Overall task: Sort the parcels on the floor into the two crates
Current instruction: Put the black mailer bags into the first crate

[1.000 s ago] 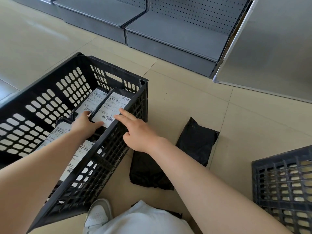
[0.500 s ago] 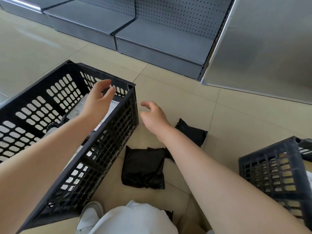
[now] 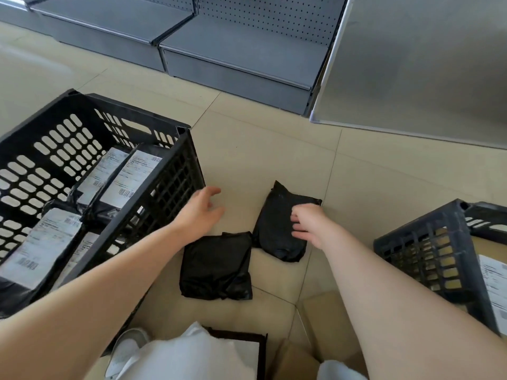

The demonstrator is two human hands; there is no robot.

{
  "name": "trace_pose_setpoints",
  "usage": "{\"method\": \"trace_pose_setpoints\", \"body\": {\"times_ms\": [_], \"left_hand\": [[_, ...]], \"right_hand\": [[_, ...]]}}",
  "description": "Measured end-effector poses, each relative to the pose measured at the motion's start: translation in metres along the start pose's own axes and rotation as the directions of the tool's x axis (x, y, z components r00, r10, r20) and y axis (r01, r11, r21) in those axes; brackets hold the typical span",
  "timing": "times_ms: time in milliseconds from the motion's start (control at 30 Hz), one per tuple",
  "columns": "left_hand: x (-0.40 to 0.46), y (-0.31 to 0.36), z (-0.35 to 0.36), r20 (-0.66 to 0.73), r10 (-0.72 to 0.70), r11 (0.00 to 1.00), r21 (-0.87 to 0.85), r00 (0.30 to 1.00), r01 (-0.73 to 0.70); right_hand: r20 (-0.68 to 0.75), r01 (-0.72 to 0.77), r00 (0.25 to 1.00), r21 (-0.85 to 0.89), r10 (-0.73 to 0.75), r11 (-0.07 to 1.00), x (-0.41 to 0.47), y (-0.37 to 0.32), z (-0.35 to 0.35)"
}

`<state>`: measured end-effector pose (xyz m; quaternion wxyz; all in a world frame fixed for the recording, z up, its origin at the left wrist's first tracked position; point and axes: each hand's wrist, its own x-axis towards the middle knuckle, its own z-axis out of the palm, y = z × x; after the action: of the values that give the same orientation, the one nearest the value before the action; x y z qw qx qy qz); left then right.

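Observation:
Two black plastic parcels lie on the tiled floor between the crates: a near one and a far one. My right hand lies on the far parcel's right side with fingers curled onto it; a firm grip is not clear. My left hand hovers open just above the floor, beside the left crate and past the near parcel. The black left crate holds several black parcels with white labels. The right crate holds a labelled cardboard box.
Grey metal shelving runs along the back, with a metal panel at the right. My white shoe and white-clad knee are at the bottom edge, with a dark-framed item and a cardboard box on the floor nearby.
Both hands have left the left crate and swung down to the right, toward the parcels on the floor. My right hand has come down onto the far parcel.

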<state>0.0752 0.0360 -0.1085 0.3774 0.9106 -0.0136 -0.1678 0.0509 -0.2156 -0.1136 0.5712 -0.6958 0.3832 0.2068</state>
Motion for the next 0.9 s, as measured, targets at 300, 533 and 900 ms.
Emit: {"method": "trace_pose_setpoints", "body": {"times_ms": [300,533,900], "left_hand": [[0.011,-0.029,0.074,0.249,-0.214,0.974,-0.024,0.944,0.227],[0.029,-0.029,0.104,0.387,-0.213,0.977,0.063,0.897,0.205],[0.039,-0.019,0.153,0.508,-0.208,0.957,-0.072,0.836,0.282]], "right_hand": [[0.014,-0.146,0.989,-0.035,0.147,0.989,0.04,0.054,-0.042],[-0.011,-0.149,0.989,-0.039,0.149,0.988,0.064,0.075,-0.044],[0.002,-0.11,0.994,-0.078,0.111,0.991,0.093,0.118,-0.026]]}}
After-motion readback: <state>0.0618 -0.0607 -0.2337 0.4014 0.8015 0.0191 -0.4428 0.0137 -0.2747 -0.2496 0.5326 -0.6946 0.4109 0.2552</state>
